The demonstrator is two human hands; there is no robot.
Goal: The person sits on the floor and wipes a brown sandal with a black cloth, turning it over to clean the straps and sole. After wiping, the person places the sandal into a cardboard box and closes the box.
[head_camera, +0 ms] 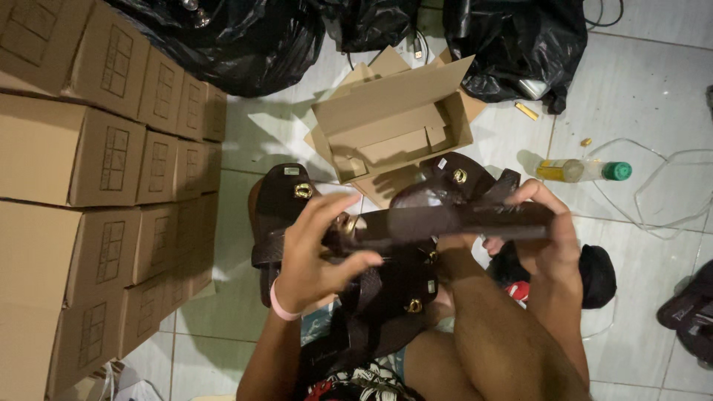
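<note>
My left hand (316,249) and my right hand (546,230) both grip one dark brown sandal (445,220), held on its side between them at mid-frame. The left hand, with a pink band on its wrist, holds the end with a gold buckle; the right hand clasps the other end. Several more brown sandals with gold buckles (286,204) lie on my lap and the floor beneath. An open cardboard box (394,122) stands on the white tiles just beyond the sandals.
Stacked closed cardboard boxes (111,171) fill the left side. Black plastic bags (245,41) sit at the top. A plastic bottle with a green cap (583,171) and thin cords lie on the tiles at right. A dark object (687,315) sits at far right.
</note>
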